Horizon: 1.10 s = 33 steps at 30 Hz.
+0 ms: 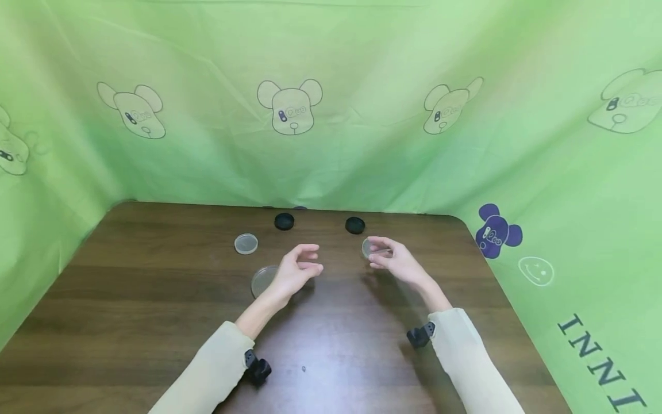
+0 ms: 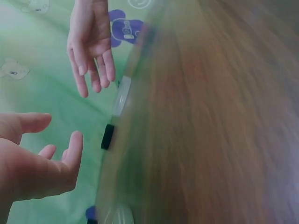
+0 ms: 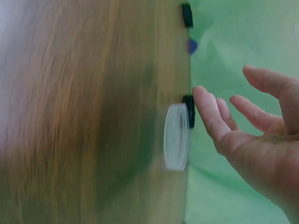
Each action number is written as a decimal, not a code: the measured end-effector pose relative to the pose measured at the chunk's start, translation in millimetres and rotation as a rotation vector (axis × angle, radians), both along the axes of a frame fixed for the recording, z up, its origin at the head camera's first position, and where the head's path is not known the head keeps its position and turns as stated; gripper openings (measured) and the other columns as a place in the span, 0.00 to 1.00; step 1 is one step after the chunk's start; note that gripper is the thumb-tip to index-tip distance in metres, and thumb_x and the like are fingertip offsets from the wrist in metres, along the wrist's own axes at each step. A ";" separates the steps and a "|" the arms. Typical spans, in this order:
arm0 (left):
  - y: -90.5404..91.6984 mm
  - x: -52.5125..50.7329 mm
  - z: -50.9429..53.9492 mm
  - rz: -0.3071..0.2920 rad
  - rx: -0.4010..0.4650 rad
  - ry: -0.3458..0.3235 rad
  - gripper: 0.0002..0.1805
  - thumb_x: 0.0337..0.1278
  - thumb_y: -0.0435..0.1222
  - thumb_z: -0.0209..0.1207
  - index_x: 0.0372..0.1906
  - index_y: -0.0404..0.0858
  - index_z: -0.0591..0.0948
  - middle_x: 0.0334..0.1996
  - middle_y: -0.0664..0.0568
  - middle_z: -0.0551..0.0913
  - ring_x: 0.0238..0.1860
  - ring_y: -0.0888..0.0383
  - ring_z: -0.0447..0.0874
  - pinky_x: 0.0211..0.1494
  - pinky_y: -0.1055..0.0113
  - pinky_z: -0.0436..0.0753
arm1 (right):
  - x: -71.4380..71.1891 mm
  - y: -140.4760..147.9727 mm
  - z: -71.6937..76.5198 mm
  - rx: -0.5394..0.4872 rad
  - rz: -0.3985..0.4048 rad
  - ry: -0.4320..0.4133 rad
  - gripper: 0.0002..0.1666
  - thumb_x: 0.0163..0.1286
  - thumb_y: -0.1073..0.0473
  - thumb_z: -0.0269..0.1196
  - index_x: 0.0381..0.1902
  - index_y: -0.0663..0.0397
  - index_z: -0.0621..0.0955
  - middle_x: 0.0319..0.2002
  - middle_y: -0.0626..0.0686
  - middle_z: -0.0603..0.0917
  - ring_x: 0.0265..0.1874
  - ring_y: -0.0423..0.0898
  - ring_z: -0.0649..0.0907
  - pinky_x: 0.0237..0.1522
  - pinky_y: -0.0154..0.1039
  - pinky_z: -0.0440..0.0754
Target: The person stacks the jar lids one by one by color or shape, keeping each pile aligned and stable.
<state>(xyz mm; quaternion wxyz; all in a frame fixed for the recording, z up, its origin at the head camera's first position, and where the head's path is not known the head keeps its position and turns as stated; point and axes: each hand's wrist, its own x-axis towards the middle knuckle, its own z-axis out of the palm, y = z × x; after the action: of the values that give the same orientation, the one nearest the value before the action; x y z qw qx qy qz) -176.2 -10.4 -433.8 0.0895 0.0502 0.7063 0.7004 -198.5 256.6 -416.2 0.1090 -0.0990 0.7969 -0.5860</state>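
Note:
My left hand (image 1: 292, 275) hovers over the table with thumb and fingers loosely bent apart, holding nothing. Below its wrist lies a larger clear round dish (image 1: 260, 281), partly hidden by the hand. My right hand (image 1: 400, 261) is also raised, fingers spread and nothing between them. Behind its fingertips is a small clear round dish (image 1: 365, 248), partly covered in the head view; the right wrist view shows this clear dish (image 3: 176, 137) apart from the fingers. Another small clear dish (image 1: 246, 244) lies further left.
Two black round discs, a left disc (image 1: 284, 221) and a right disc (image 1: 355, 225), lie near the back edge of the wooden table (image 1: 155, 322). A green printed cloth (image 1: 362, 161) stands behind and at the sides.

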 end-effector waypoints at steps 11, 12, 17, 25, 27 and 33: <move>37.1 -13.2 2.3 -0.047 0.075 -0.144 0.30 0.58 0.24 0.60 0.66 0.32 0.67 0.57 0.31 0.69 0.49 0.43 0.81 0.51 0.60 0.81 | -7.0 25.7 -6.6 -0.067 -0.119 -0.077 0.28 0.72 0.73 0.50 0.67 0.79 0.59 0.59 0.77 0.65 0.52 0.59 0.76 0.52 0.45 0.79; 40.9 -15.6 3.1 -0.049 0.074 -0.152 0.31 0.58 0.24 0.60 0.67 0.32 0.66 0.57 0.30 0.69 0.49 0.41 0.81 0.52 0.59 0.81 | -8.9 27.7 -6.3 -0.061 -0.126 -0.080 0.27 0.73 0.73 0.49 0.67 0.78 0.59 0.59 0.77 0.65 0.52 0.61 0.76 0.52 0.45 0.79; 63.0 -27.9 3.7 -0.045 0.073 -0.197 0.32 0.59 0.21 0.57 0.69 0.32 0.64 0.59 0.29 0.66 0.52 0.37 0.78 0.55 0.57 0.79 | -19.9 39.8 -10.7 -0.033 -0.150 -0.098 0.26 0.73 0.71 0.48 0.67 0.78 0.61 0.60 0.75 0.66 0.52 0.57 0.77 0.53 0.45 0.78; 95.2 -50.5 2.1 -0.048 0.153 -0.253 0.26 0.64 0.20 0.46 0.67 0.29 0.66 0.51 0.37 0.71 0.36 0.54 0.72 0.55 0.54 0.77 | -24.3 44.4 -7.9 -0.009 -0.194 -0.169 0.27 0.74 0.71 0.45 0.68 0.77 0.58 0.59 0.74 0.64 0.50 0.57 0.74 0.55 0.45 0.78; 100.4 -53.5 1.7 -0.033 0.155 -0.259 0.23 0.67 0.23 0.44 0.65 0.30 0.68 0.48 0.42 0.72 0.34 0.57 0.68 0.52 0.55 0.78 | -27.0 45.2 -10.1 -0.012 -0.194 -0.191 0.27 0.75 0.70 0.45 0.68 0.77 0.58 0.59 0.72 0.64 0.48 0.54 0.74 0.55 0.45 0.78; 124.6 -92.9 -49.5 -0.046 0.145 -0.277 0.17 0.71 0.33 0.46 0.60 0.37 0.74 0.54 0.43 0.74 0.49 0.49 0.75 0.50 0.57 0.80 | -32.5 46.8 -15.4 -0.023 -0.186 -0.236 0.26 0.75 0.69 0.43 0.67 0.79 0.59 0.53 0.67 0.68 0.41 0.46 0.76 0.52 0.41 0.79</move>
<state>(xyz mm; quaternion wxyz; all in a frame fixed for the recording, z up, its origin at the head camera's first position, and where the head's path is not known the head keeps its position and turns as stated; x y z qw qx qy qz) -269.1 114.2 -483.2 0.1982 -0.0245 0.6333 0.7477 -231.0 303.4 -431.7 0.1458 0.0437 0.7775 -0.6102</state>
